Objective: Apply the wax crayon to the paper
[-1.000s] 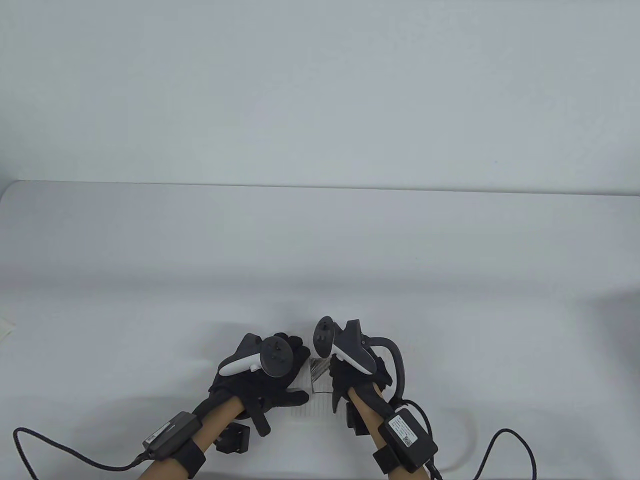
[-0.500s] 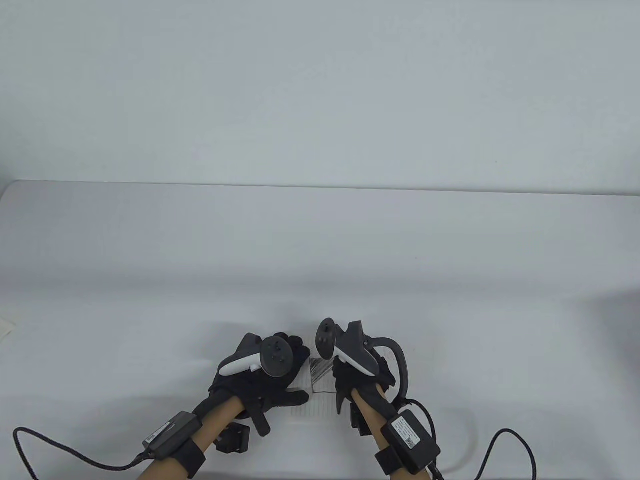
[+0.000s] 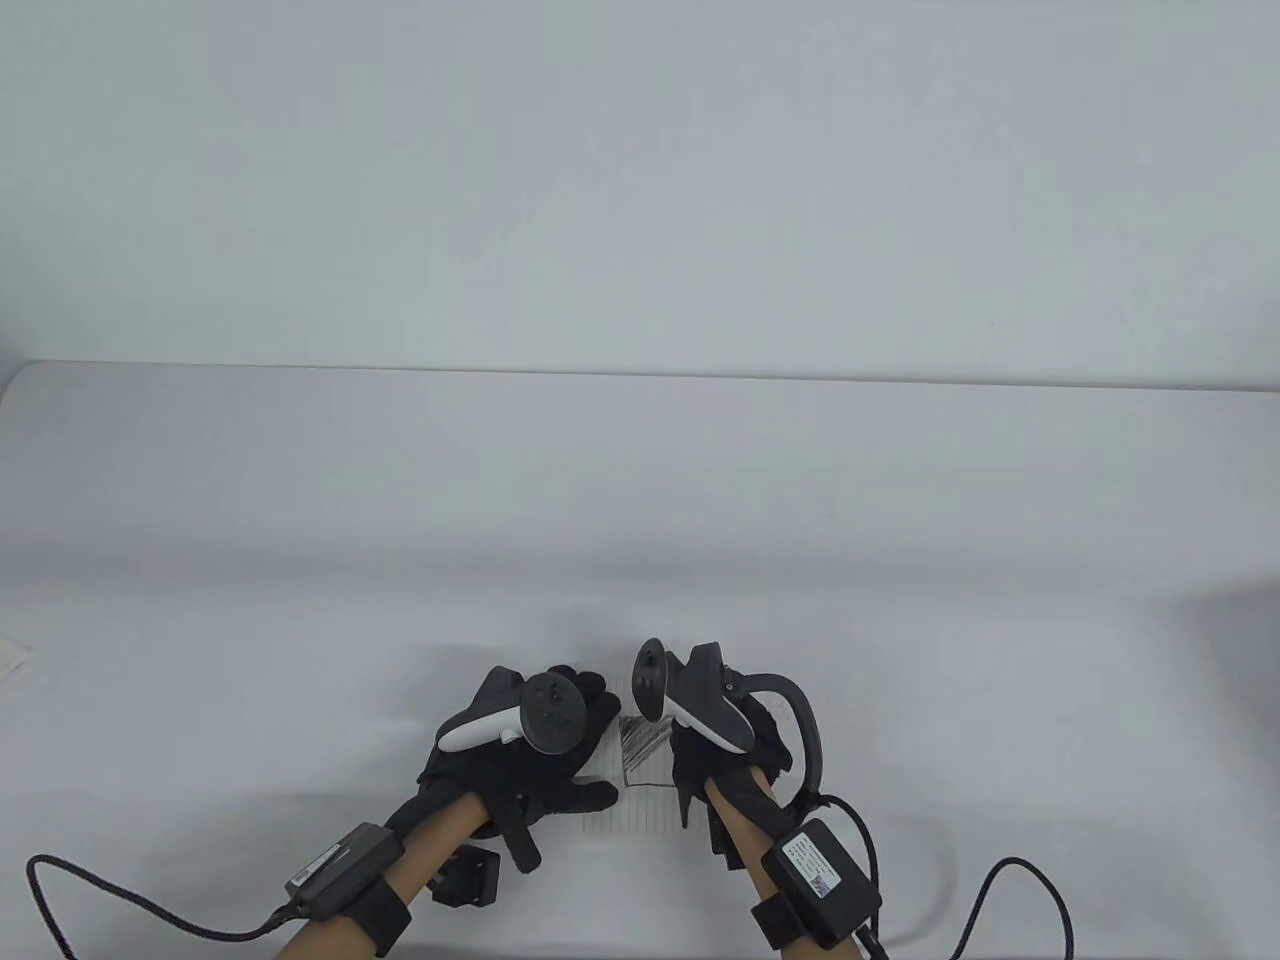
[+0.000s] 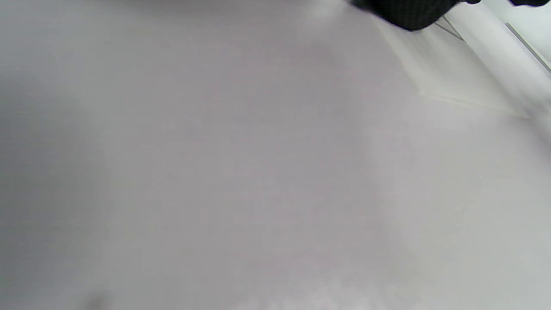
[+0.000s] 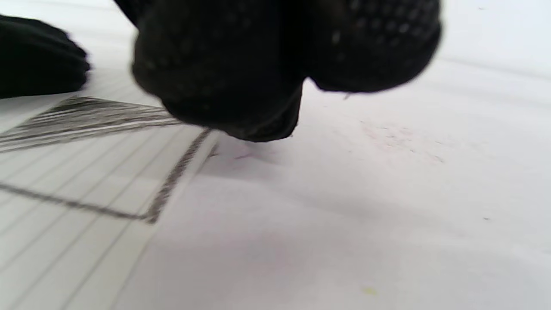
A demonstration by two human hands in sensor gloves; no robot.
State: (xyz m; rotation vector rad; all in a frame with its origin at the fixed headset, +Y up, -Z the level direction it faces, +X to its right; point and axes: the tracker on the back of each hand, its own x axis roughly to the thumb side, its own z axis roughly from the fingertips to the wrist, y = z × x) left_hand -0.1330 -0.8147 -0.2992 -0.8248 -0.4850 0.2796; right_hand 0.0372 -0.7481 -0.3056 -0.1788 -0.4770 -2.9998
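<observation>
A lined sheet of paper (image 3: 640,800) lies near the table's front edge between my hands. It carries a dark crayon square outline (image 5: 170,185) with shaded strokes (image 5: 90,116) along its top, which also show in the table view (image 3: 643,738). My left hand (image 3: 530,750) rests flat on the paper's left part, fingers spread; its glove (image 4: 404,13) shows at the top of the left wrist view. My right hand (image 3: 715,745) is bunched at the paper's right edge. Its fingertips (image 5: 241,77) pinch a dark crayon stub (image 5: 280,125), mostly hidden, whose tip touches the paper.
A small black block (image 3: 465,878) lies beside my left forearm. Cables (image 3: 1000,900) loop off both wrists along the front edge. A pale scrap (image 3: 10,655) sits at the left edge. The white table (image 3: 640,500) stretches back to a wall.
My right hand has shifted slightly to the right along the shaded strokes. My left hand has stayed on the paper.
</observation>
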